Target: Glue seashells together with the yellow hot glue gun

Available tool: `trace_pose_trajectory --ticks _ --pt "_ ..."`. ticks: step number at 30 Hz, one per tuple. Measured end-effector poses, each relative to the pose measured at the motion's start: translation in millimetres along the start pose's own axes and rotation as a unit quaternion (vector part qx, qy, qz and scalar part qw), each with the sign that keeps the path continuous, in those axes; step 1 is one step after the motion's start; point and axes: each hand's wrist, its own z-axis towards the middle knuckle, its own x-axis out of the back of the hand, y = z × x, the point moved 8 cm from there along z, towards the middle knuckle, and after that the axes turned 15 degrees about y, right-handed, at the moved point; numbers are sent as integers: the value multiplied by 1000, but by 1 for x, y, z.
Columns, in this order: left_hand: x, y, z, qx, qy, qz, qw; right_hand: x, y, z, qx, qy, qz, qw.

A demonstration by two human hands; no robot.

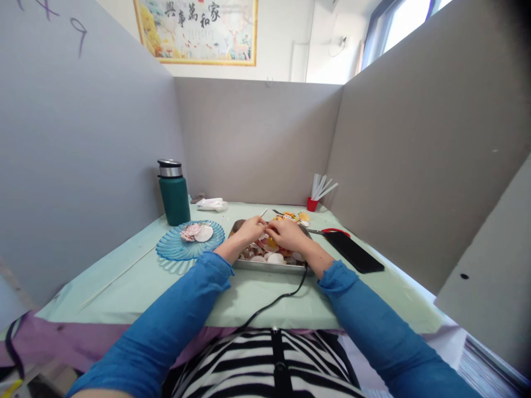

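Both my hands meet over a metal tray (269, 266) heaped with scallop shells of white, pink and orange. My left hand (251, 229) is closed in a pinch on a thin pale stick that points up and to the right. My right hand (287, 234) is closed with its fingers curled round something small at the same spot; what it holds is hidden. The fingertips of the two hands nearly touch. Left of the tray, a blue glass plate (174, 251) carries a few pink and white shells (198, 232).
A green flask (174, 193) with a steel lid stands at the back left, crumpled white tissue (212, 204) beside it. A red cup (312, 204) of white sticks is at the back right. Red-handled scissors (332, 231) and a black phone (353, 252) lie right of the tray. Grey partitions enclose the table.
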Motion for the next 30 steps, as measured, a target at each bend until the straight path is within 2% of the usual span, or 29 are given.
trace_pose_trajectory --ticks 30 --pt "0 3 -3 -17 0 41 999 -3 1 -1 0 -10 -8 1000"
